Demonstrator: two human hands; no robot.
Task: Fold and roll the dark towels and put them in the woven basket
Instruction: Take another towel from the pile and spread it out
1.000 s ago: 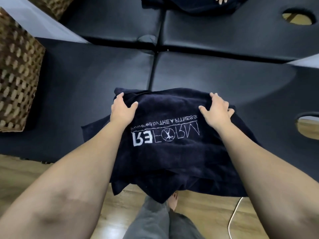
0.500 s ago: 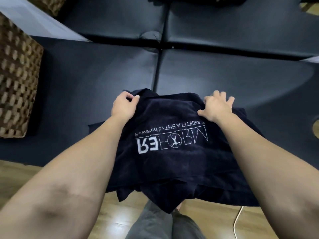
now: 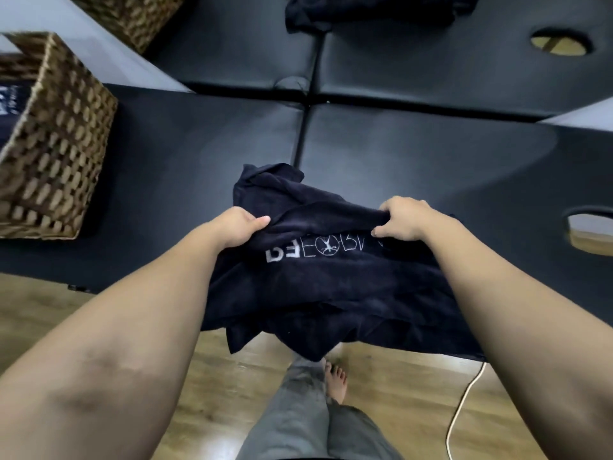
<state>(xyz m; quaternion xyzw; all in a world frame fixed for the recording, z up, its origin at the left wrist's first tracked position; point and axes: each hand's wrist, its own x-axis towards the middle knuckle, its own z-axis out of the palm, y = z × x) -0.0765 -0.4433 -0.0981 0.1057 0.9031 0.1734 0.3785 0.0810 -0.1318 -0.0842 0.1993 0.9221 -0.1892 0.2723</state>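
A dark navy towel (image 3: 331,293) with white lettering lies at the near edge of the black padded table (image 3: 166,177), its front part hanging over the edge. My left hand (image 3: 238,227) grips the towel's far fold on the left. At the right end of that fold my right hand (image 3: 403,219) grips it too. The fold is rolled toward me and covers the upper line of the lettering. The woven basket (image 3: 56,137) stands on the table at the far left, with a dark towel partly visible inside.
A second woven basket (image 3: 132,14) sits at the top left. Another dark towel heap (image 3: 374,11) lies on the farther table section. Face holes open in the padding at the right (image 3: 590,234) and upper right (image 3: 560,46). A white cable (image 3: 464,400) runs on the wooden floor.
Both hands curled round the towel's far edge and drew it toward me, rolling it over the smaller line of lettering. The camera view tilted, bringing the basket's inside into sight.
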